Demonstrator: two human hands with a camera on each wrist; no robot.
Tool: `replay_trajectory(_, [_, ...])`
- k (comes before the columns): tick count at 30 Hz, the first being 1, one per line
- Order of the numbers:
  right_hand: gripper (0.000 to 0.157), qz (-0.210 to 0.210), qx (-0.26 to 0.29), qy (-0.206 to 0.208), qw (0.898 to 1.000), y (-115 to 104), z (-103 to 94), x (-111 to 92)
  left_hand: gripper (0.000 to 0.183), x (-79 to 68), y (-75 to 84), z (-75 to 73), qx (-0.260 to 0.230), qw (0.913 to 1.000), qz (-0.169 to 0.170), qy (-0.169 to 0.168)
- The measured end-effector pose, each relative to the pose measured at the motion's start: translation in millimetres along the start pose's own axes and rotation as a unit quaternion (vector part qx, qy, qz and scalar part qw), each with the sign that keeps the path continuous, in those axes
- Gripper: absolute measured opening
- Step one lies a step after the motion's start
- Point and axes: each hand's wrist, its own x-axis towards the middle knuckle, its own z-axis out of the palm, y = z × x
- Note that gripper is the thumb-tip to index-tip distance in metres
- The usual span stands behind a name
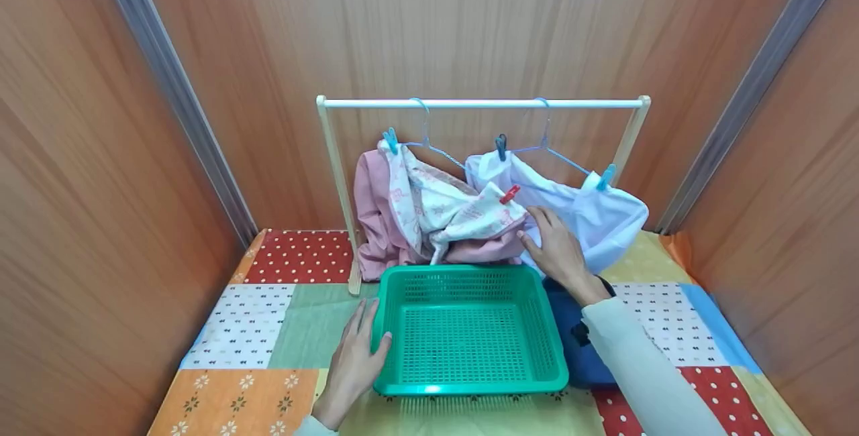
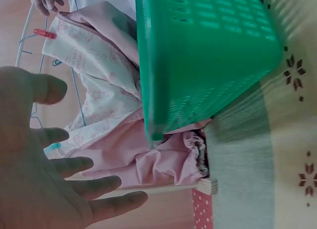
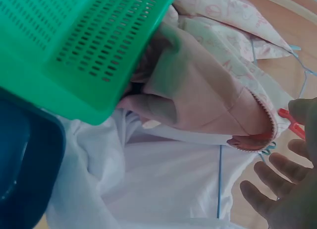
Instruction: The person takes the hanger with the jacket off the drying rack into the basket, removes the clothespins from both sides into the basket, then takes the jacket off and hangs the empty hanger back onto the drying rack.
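My left hand (image 1: 356, 359) is beside the left rim of a green plastic basket (image 1: 473, 389), its fingers extended and the thumb spread over the rim. In the left wrist view that palm holds nothing. A pink jacket (image 1: 376, 214) with a printed white lining hangs behind the basket, fixed to a blue hanger (image 1: 425, 144) by a light-blue clothespin (image 1: 390, 141) and a red clothespin (image 1: 510, 194). My right hand (image 1: 558, 251) reaches to the jacket's right edge, fingers loosely spread just below the red clothespin. Behind that hand hangs a white garment (image 1: 604, 214).
A wooden rack (image 1: 483, 104) carries both hangers. On the white garment are a dark clothespin (image 1: 501, 147) and a blue clothespin (image 1: 607, 177). A navy container (image 1: 584, 362) stands right of the basket, partly under my right forearm. Wood-grain panels (image 1: 792, 154) enclose the patchwork-covered table (image 1: 241, 389).
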Motion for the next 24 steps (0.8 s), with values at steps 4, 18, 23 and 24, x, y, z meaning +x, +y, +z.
replay_trajectory(4, [0.052,0.01,0.013,-0.006,1.0,4,2.1,7,0.065,-5.3,-6.5,3.8,-0.027,0.9994,-0.018,-0.007])
replay_trajectory(18, [0.045,0.034,0.072,-0.008,0.997,7,8.7,24,0.068,-11.3,-19.1,11.9,-0.191,0.9763,-0.078,-0.065])
replay_trajectory(23, [0.041,0.026,0.082,0.003,0.996,7,13.8,32,0.069,-8.0,-20.2,14.0,-0.213,0.9674,-0.112,-0.079])
replay_trajectory(24, [0.04,0.026,0.083,0.002,0.996,7,14.5,34,0.069,-7.3,-20.8,14.3,-0.217,0.9662,-0.115,-0.08])
